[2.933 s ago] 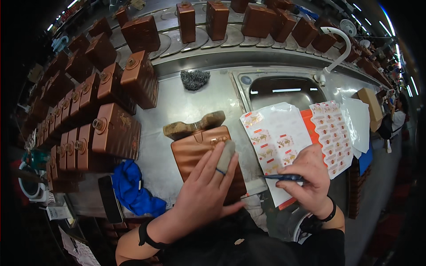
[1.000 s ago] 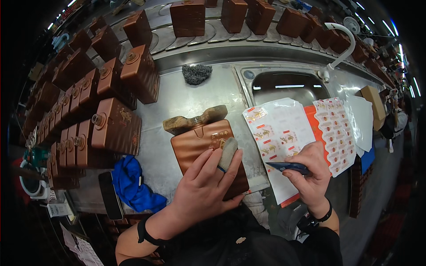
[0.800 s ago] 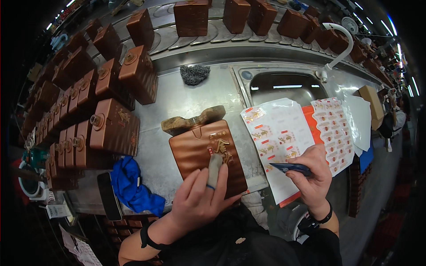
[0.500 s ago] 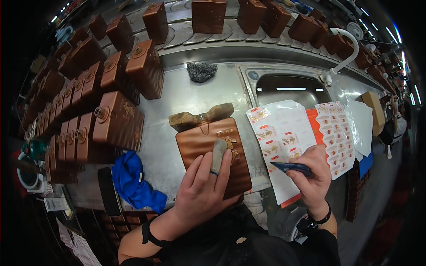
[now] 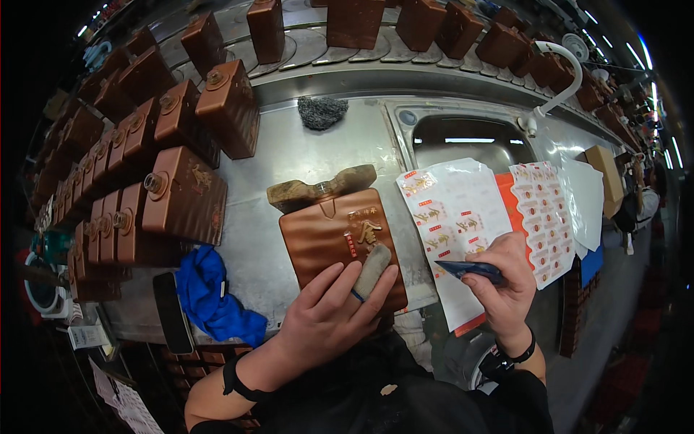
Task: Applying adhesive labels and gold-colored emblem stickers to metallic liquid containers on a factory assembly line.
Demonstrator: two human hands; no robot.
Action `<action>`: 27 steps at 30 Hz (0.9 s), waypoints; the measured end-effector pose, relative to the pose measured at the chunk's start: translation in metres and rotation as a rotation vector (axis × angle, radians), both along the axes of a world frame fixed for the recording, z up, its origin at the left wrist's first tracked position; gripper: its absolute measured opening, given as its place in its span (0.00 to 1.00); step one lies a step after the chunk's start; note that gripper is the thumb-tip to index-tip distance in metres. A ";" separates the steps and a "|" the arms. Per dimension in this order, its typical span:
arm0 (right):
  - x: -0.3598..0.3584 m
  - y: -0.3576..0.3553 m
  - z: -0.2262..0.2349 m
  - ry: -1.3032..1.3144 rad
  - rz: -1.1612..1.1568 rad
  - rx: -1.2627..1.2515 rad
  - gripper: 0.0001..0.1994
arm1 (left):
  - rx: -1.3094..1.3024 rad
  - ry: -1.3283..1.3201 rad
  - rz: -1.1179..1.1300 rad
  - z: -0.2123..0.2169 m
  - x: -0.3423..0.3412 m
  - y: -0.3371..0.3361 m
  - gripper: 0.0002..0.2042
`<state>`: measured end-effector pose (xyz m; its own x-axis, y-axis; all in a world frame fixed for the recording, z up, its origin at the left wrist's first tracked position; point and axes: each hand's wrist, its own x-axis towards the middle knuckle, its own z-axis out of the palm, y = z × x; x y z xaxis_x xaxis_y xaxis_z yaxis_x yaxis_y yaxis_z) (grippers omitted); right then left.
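Note:
A flat, square-shouldered brown bottle (image 5: pixel 318 253) lies on the steel table, its upper end against a worn wooden block (image 5: pixel 282 195). Gold lettering (image 5: pixel 370 233) and a small red label (image 5: pixel 350 244) show on its upward face. My left hand (image 5: pixel 325 311) rests on the lower part of that face, fingers stretched out. A grey cloth finger cover (image 5: pixel 374 271) sits on one of those fingers. My right hand (image 5: pixel 504 278) is closed around a dark blue, sharply pointed tool (image 5: pixel 470 270), held over a white sheet of gold and red stickers (image 5: pixel 441 217).
Rows of upright brown bottles (image 5: pixel 184 195) stand at left; more ride a conveyor (image 5: pixel 303 47) behind. A blue cloth (image 5: pixel 210 296) and black phone (image 5: pixel 172 315) lie near left. Steel wool (image 5: pixel 322 113), a sink (image 5: pixel 470 145), a white faucet (image 5: pixel 571 79) and another sticker sheet (image 5: pixel 543 224) are about.
My left fingers have slid down the bottle's face, uncovering the gold lettering and red label. Bottles on the conveyor have shifted right. My right hand keeps its grip on the pointed tool.

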<state>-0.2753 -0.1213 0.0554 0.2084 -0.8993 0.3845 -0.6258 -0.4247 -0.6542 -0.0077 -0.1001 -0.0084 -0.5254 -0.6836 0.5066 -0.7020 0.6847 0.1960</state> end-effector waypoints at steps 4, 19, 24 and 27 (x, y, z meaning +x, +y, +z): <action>-0.001 -0.001 -0.001 0.002 -0.004 0.003 0.14 | 0.017 0.001 -0.043 -0.005 0.003 -0.001 0.24; -0.001 -0.003 -0.008 -0.009 0.000 0.015 0.15 | 0.087 0.013 -0.049 0.004 0.001 -0.005 0.32; 0.001 0.000 -0.007 -0.019 -0.009 0.005 0.15 | -0.046 -0.109 -0.225 -0.003 0.015 -0.003 0.24; 0.000 0.002 -0.006 -0.024 -0.015 0.008 0.15 | -0.061 -0.029 -0.215 -0.007 0.015 -0.002 0.21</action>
